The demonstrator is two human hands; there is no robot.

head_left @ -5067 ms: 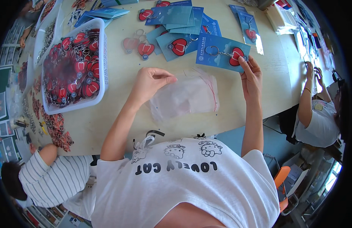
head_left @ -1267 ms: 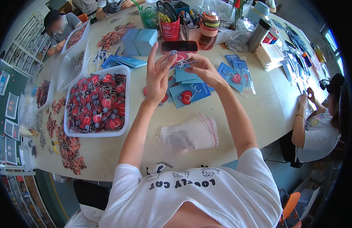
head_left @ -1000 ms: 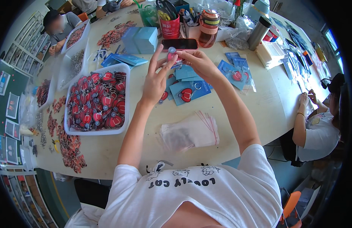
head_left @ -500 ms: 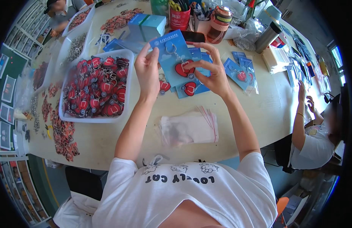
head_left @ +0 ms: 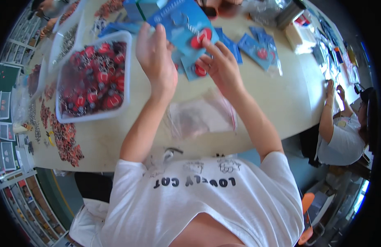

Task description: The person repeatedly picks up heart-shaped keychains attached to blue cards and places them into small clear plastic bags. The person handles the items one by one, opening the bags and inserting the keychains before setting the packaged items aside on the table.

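1. Have a blue card [head_left: 170, 24] raised off the bench [head_left: 277, 92] toward the far side, between the left hand [head_left: 157, 61] and the right hand [head_left: 221, 68].
2. Read the card's long axis as slanting from far left to near right, with the key ring [head_left: 198, 37] lying along that same slant: ring end at far left, red heart end at near right.
3. Have the right hand at the near-right end, one fingertip over the heart. Cannot tell whether clamped on it or only touching.
4. Have the left hand along the card's left edge, thumb overlapping the blue, fingers just to the left and blurred. Cannot tell whether gripping or merely resting there.
5. Judge the heart end as nearer to the right hand, the ring end as nearer to the left hand.
6. Find the clear bags [head_left: 202, 117] flat on the near part of the bench, well apart from the card and roughly straight toward the near side from it, red-lined edges pointing right.
7. Note loose cards [head_left: 233, 48] partly behind the right hand, bagged cards [head_left: 253, 52] farther right, and a white tub [head_left: 128, 66] full of red hearts left of the left hand.
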